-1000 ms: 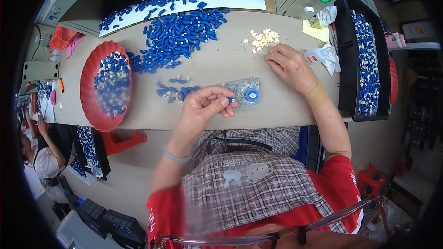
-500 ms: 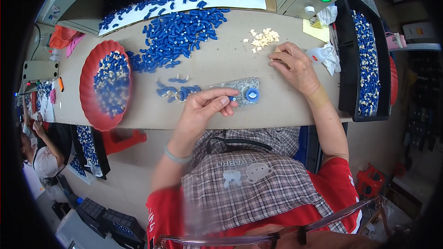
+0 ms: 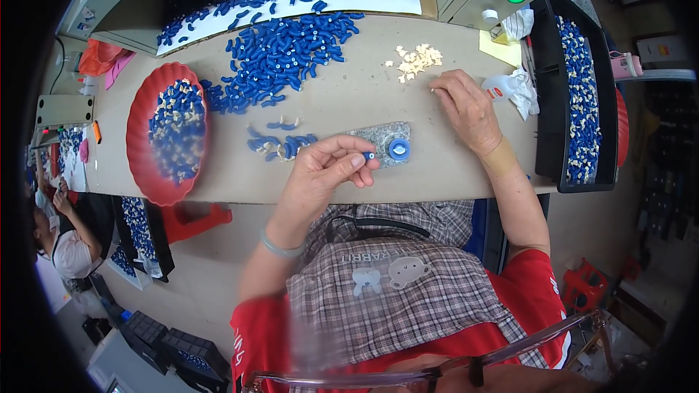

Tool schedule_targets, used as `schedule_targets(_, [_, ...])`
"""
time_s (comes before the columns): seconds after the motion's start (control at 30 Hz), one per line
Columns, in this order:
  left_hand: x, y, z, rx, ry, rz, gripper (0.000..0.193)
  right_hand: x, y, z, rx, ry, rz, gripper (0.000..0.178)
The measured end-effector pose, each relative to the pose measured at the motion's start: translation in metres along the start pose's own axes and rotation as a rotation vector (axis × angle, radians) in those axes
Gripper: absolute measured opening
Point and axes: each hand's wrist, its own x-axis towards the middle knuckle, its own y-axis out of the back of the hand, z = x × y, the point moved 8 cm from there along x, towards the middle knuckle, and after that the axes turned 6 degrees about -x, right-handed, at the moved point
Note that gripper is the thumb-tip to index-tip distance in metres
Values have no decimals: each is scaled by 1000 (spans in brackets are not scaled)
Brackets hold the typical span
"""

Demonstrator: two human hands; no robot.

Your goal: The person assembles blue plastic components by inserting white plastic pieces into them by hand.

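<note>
My left hand (image 3: 324,169) is closed in a pinch on a small blue curved piece (image 3: 369,156), its pale end facing right. It hovers over the near side of the grey speckled slab (image 3: 378,133), on which a small round blue dish (image 3: 399,149) stands. Further right, my right hand (image 3: 472,114) pinches a tiny pale piece (image 3: 434,89) at its fingertips, just below the pile of cream-coloured pieces (image 3: 419,62). Left of the slab lies a small group of blue pieces (image 3: 285,147), some with cream parts on them.
A large heap of blue curved pieces (image 3: 291,51) covers the table's back middle. The red scalloped tray (image 3: 138,138) at left holds blue-and-cream pieces; a black bin (image 3: 551,116) at right holds more. A crumpled white wrapper (image 3: 521,93) lies beside it. Another person (image 3: 73,247) works far left.
My right hand has drawn slightly away from the cream pile, and the pale piece now shows at its fingertips. My left hand holds the blue piece in nearly the same place.
</note>
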Motion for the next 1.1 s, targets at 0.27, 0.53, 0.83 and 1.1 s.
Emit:
schedule_targets(0.27, [-1, -7, 3, 82, -7, 24, 24, -11, 14, -30, 291, -140, -47, 15])
schedule_targets(0.53, [2, -14, -2, -17, 9, 3, 17, -25, 17, -50, 408, -146, -36, 20])
schedule_targets(0.83, [5, -27, -8, 88, -54, 28, 16, -28, 24, -84, 323, -17, 71, 21])
schedule_targets(1.1, [5, -25, -11, 156, -120, 93, 14, -31, 27, -100, 200, 76, 129, 25])
